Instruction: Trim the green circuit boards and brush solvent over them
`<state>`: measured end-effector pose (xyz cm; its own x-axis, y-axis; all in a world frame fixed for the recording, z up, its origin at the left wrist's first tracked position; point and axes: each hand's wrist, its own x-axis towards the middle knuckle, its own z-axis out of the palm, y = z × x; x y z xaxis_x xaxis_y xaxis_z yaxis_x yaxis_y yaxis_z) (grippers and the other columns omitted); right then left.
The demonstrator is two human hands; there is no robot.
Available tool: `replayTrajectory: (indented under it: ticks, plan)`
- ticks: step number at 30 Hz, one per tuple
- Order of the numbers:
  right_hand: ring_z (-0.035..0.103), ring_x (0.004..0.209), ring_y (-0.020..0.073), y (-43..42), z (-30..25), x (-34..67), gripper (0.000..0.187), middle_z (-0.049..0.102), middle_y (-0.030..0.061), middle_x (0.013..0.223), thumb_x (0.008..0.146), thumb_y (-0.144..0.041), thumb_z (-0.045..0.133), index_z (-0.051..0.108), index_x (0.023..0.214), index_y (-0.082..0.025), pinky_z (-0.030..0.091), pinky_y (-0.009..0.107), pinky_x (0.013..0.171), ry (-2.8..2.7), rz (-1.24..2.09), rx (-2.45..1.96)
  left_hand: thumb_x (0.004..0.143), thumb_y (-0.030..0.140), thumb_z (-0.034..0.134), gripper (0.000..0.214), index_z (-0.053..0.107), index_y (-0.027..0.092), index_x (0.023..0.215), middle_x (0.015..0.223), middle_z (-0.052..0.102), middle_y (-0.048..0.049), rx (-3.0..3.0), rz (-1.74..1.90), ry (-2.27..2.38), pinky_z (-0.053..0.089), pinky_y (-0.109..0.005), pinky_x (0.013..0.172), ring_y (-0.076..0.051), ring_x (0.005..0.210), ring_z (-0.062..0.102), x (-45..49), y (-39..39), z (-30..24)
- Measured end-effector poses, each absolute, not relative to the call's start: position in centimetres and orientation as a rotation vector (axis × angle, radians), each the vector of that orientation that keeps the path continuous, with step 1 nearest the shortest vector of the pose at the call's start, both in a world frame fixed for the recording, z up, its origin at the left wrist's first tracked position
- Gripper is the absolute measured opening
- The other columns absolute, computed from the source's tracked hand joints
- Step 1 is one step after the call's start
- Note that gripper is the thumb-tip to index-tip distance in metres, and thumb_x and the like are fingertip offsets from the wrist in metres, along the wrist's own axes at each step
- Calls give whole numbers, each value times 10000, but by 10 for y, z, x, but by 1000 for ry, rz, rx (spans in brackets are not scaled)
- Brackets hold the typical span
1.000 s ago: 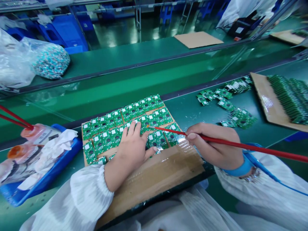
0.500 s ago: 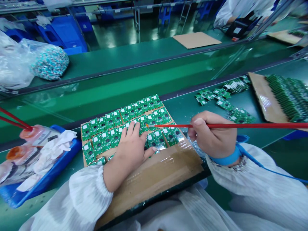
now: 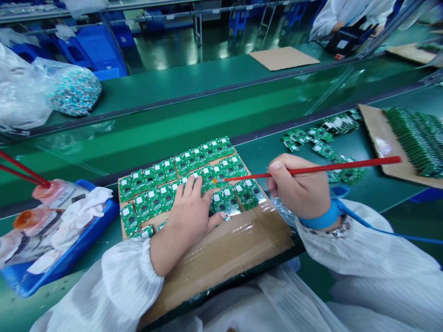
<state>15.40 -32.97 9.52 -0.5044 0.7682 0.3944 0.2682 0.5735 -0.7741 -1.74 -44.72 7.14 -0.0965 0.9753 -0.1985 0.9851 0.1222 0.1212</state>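
Rows of green circuit boards [image 3: 159, 174] with white square parts and dark round spots lie on a taped cardboard sheet [image 3: 221, 251]. My left hand [image 3: 190, 207] rests on the boards with its fingers spread, covering some of them. In my right hand [image 3: 299, 186], pinched between thumb and fingers, is a thin paintbrush [image 3: 341, 166] with a red handle. Its orange-tinted tip sits at a board just right of my left fingertips; whether it touches is too small to tell. A blue band with a cord circles my right wrist.
At left, a blue tray [image 3: 74, 251] holds bottles [image 3: 58, 192] and crumpled white tissue [image 3: 78, 221]. Loose boards [image 3: 320, 136] and a cardboard with stacked boards [image 3: 411, 138] lie at right. Beyond the ledge are a bag of small parts [image 3: 74, 90], a cardboard piece [image 3: 284, 58] and another person [image 3: 346, 18].
My right hand has shifted slightly up and left, and the brush handle now tilts upward to the right with its far end in view. My left hand stays on the boards.
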Motion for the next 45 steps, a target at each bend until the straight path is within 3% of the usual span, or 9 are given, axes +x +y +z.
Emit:
replayTrajectory:
  ticks: [11,25,45]
  plan:
    - [462,371,77,-323,90,159,361,473,-42,454,899,-198,456,473,539,-199,350,228,365,-1876,914,-885,840,559,489,571,596,147,1221,1412,403,-252,2048,-35,2156,263,-570,1061,-419,1353,276,-13,-438,67]
    - [477,457,84,-334,93,164,377,492,-24,491,911,-232,442,479,539,-190,375,236,474,-2071,796,-852,825,554,518,579,582,160,1244,1426,391,-247,2022,-31,2151,272,-570,1055,-429,1352,275,-9,-431,61]
    - [483,454,86,-331,93,164,359,506,-24,505,914,-226,447,500,562,-190,379,239,470,-2018,751,-795,827,548,517,569,596,151,1226,1418,403,-248,2039,-18,2159,289,-572,1049,-423,1347,287,-11,-431,61]
